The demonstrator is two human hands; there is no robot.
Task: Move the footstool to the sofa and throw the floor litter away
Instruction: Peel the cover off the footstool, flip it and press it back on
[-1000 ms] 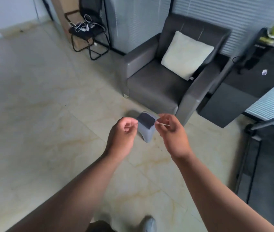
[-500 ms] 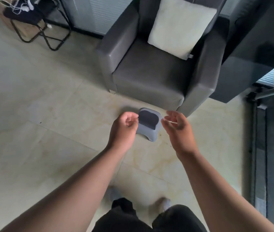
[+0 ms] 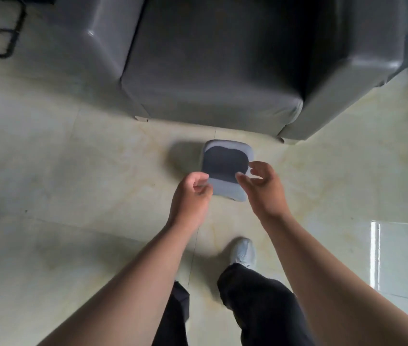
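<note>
Flanking the grey footstool [image 3: 225, 171], both hands hover with curled fingers.

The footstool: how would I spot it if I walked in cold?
Find the grey sofa. On the pale tiled floor just before its seat stands the footstool, a small, low, light grey block. Its dark oval top patch sets it apart.

Pale marbled tile floor [image 3: 73, 171] bears a grey sofa [image 3: 210, 71], a small grey footstool [image 3: 225, 168] just before it.
</note>
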